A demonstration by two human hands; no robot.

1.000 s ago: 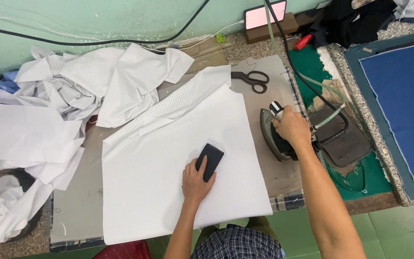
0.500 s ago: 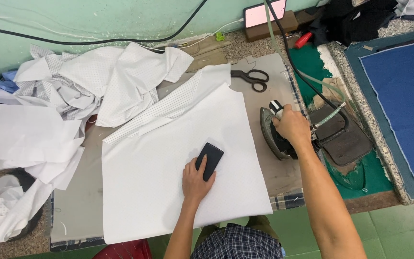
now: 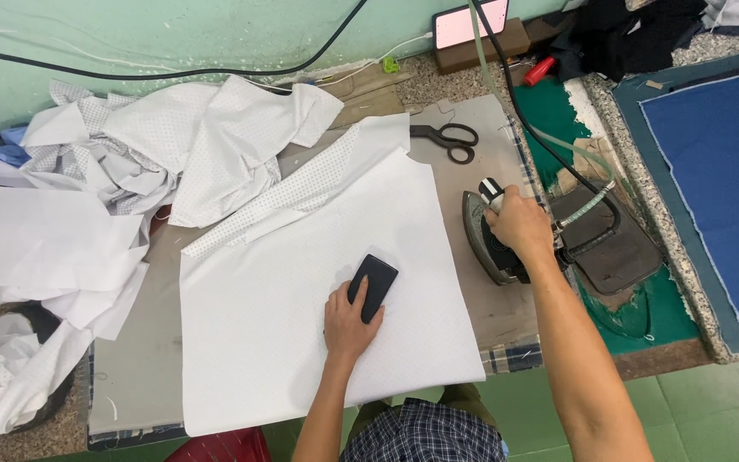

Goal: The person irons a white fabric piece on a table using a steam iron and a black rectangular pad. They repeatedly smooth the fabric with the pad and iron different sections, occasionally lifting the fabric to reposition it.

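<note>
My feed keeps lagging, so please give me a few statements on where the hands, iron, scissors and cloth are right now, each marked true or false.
1. The right hand grips the iron. True.
2. The iron stands on the white fabric panel. False: it sits on the bare board cover, right of the panel.
3. The left hand presses a small black block on the panel. True.
4. The scissors lie on the green floor. False: they lie on the board, beyond the iron.
5. Loose white pieces are heaped at the board's left. True.
</note>
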